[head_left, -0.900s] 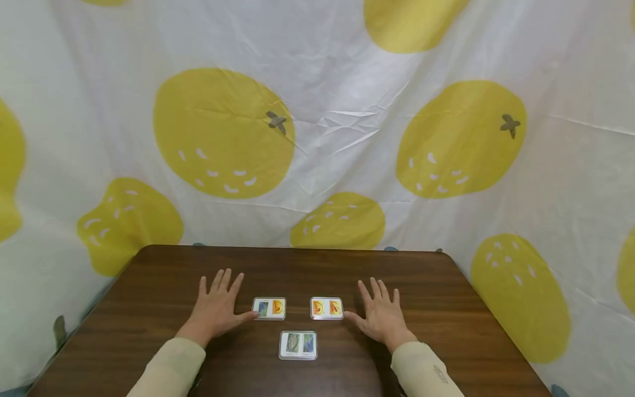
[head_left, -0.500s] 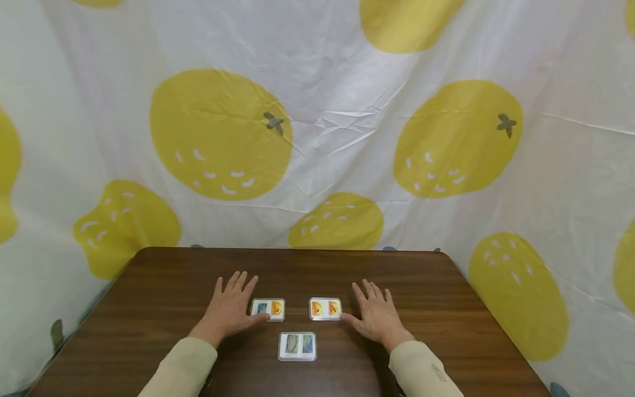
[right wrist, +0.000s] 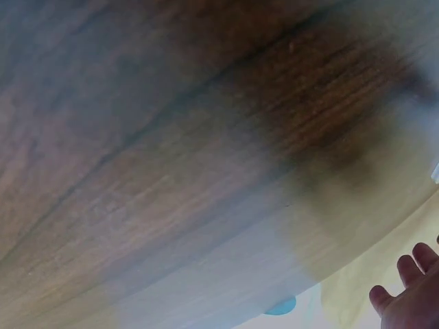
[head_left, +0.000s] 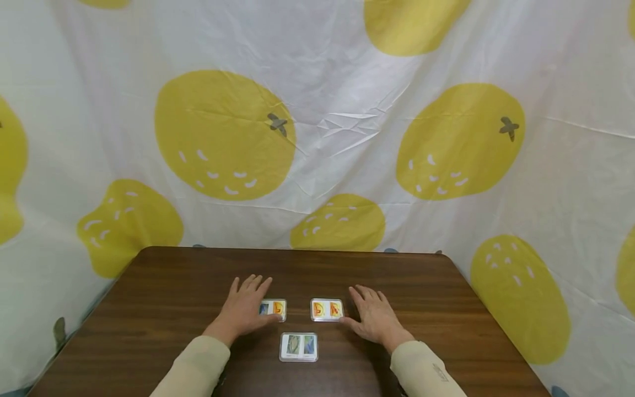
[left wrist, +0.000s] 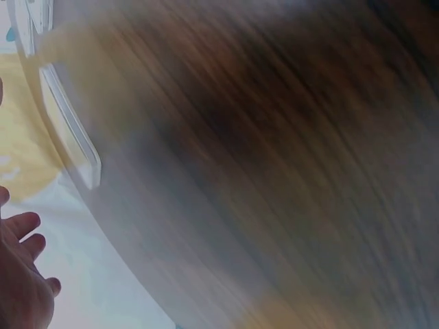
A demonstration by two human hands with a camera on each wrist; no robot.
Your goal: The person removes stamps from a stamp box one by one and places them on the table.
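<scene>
Head view, left hand [head_left: 242, 310]: fingers spread, holding nothing, partly hiding left card [head_left: 279, 307]
Right hand [head_left: 374, 317]: likewise, just beside right card [head_left: 319, 309]

1. Left card [head_left: 279, 307]: just right of the left fingers [head_left: 265, 286].
2. Right card [head_left: 326, 309]: just left of the right fingers [head_left: 355, 296].
3. Near card [head_left: 298, 347]: between them, wristward.
4. Curtain [head_left: 342, 165]: beyond the fingers, behind the surface [head_left: 297, 267].

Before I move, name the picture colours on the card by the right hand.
Yellow and orange-red on that card, best seen in the head view.
</scene>
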